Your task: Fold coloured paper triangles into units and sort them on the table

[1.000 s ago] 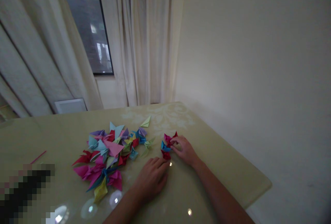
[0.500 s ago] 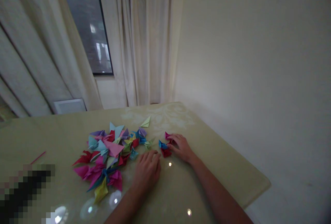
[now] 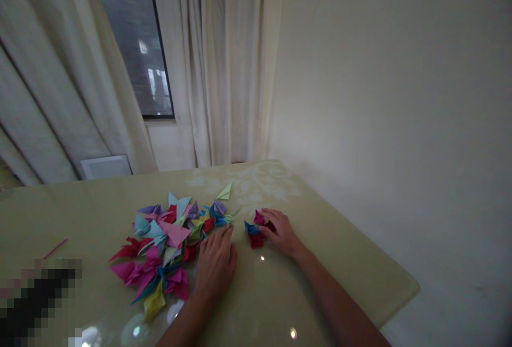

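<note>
A heap of colourful folded-paper origami pieces (image 3: 176, 234), pink, red, blue, green, purple and yellow, lies on the table. My left hand (image 3: 216, 261) rests at the heap's right side, palm down with fingers stretched forward. Its fingertips reach a pale green origami piece (image 3: 229, 220) and hide part of the edge. To the right, my right hand (image 3: 282, 232) curls thumb and fingers around a small cluster: a magenta origami piece (image 3: 259, 217), a blue one (image 3: 251, 228) and a red one (image 3: 256, 241). The hand partly covers this cluster.
A light green folded paper (image 3: 225, 192) lies beyond the heap. On the left are a thin pink stick (image 3: 55, 248) and a blurred-out dark patch. The table (image 3: 340, 261) meets a plain wall (image 3: 380, 123) on the right; curtains (image 3: 228, 69) and a window stand behind.
My left hand has shifted left, closer to the heap, and the pale green piece is now partly behind its fingertips. My right hand stays by the small cluster, almost unmoved.
</note>
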Action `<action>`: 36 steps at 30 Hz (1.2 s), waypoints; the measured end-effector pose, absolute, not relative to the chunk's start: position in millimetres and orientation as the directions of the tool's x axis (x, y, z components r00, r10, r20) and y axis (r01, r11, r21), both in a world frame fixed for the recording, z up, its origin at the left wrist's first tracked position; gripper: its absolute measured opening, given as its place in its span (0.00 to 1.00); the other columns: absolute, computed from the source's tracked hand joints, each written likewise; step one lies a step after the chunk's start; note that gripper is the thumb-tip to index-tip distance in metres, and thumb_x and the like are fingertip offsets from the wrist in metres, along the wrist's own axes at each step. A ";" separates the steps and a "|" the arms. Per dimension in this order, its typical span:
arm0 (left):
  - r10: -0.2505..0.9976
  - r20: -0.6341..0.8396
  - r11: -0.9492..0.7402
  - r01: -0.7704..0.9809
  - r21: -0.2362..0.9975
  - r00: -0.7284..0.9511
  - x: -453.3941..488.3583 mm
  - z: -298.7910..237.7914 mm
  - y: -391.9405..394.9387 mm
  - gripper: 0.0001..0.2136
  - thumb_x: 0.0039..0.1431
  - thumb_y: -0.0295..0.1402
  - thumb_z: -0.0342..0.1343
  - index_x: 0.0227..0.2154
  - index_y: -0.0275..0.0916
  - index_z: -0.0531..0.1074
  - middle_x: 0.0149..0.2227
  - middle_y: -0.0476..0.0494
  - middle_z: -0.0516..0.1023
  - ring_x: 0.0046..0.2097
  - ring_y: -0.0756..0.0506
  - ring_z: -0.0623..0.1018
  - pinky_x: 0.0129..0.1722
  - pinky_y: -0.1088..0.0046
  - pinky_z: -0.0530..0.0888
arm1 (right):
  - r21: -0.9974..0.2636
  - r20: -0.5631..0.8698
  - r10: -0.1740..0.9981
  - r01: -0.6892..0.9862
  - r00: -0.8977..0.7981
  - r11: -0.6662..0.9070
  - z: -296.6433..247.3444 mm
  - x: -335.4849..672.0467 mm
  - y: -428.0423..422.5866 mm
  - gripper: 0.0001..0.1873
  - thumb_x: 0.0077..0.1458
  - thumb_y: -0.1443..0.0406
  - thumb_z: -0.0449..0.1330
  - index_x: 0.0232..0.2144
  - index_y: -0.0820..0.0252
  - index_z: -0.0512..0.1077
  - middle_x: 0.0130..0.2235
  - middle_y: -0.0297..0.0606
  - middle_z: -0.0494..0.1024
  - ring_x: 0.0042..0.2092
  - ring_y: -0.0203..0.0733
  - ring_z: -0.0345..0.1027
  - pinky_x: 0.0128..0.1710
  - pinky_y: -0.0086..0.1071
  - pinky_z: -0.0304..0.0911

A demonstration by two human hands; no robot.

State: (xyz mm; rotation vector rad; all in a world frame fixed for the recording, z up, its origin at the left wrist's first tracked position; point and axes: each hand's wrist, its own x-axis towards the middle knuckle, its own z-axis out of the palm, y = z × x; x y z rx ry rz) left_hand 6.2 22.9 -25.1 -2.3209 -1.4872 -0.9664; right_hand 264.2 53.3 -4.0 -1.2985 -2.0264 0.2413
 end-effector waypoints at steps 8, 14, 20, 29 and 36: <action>0.506 0.690 -0.759 0.648 0.070 0.518 15.6 -23.5 13.2 0.23 0.69 0.26 0.48 0.65 0.39 0.65 0.57 0.36 0.78 0.56 0.41 0.78 0.57 0.63 0.74 | -0.451 0.619 0.703 0.575 -0.350 0.683 10.4 241.7 29.3 0.34 0.63 0.39 0.59 0.58 0.55 0.74 0.57 0.50 0.78 0.59 0.56 0.69 0.62 0.47 0.61; 0.502 0.686 -0.784 0.612 0.103 0.527 17.0 -18.4 7.7 0.24 0.68 0.26 0.49 0.66 0.39 0.63 0.58 0.36 0.78 0.57 0.41 0.78 0.58 0.63 0.75 | -0.501 0.674 0.687 0.514 -0.272 0.696 12.3 236.6 29.3 0.22 0.67 0.45 0.59 0.48 0.54 0.77 0.46 0.44 0.82 0.50 0.51 0.73 0.53 0.44 0.66; 0.525 0.618 -0.793 0.601 0.104 0.585 17.5 -18.8 6.8 0.28 0.68 0.25 0.48 0.70 0.45 0.60 0.59 0.37 0.77 0.57 0.41 0.78 0.58 0.62 0.75 | -0.568 0.710 0.691 0.468 -0.139 0.677 16.7 238.5 28.9 0.12 0.69 0.55 0.60 0.39 0.53 0.79 0.40 0.41 0.81 0.45 0.48 0.74 0.49 0.41 0.69; 0.569 0.540 -0.785 0.605 0.133 0.620 32.9 -15.2 15.0 0.32 0.64 0.31 0.57 0.70 0.46 0.59 0.69 0.37 0.67 0.66 0.37 0.70 0.63 0.55 0.72 | -0.830 0.552 0.682 0.398 0.480 0.391 5.4 279.3 66.0 0.19 0.63 0.48 0.61 0.37 0.58 0.77 0.37 0.41 0.82 0.36 0.44 0.73 0.37 0.35 0.69; 0.758 0.341 -0.631 0.756 0.173 0.555 87.9 8.9 71.3 0.36 0.56 0.45 0.67 0.66 0.44 0.67 0.73 0.32 0.59 0.73 0.26 0.58 0.67 0.40 0.61 | -0.877 0.477 0.705 0.341 0.525 0.339 -16.1 302.1 80.9 0.20 0.60 0.47 0.62 0.35 0.59 0.77 0.36 0.43 0.83 0.37 0.47 0.77 0.39 0.38 0.71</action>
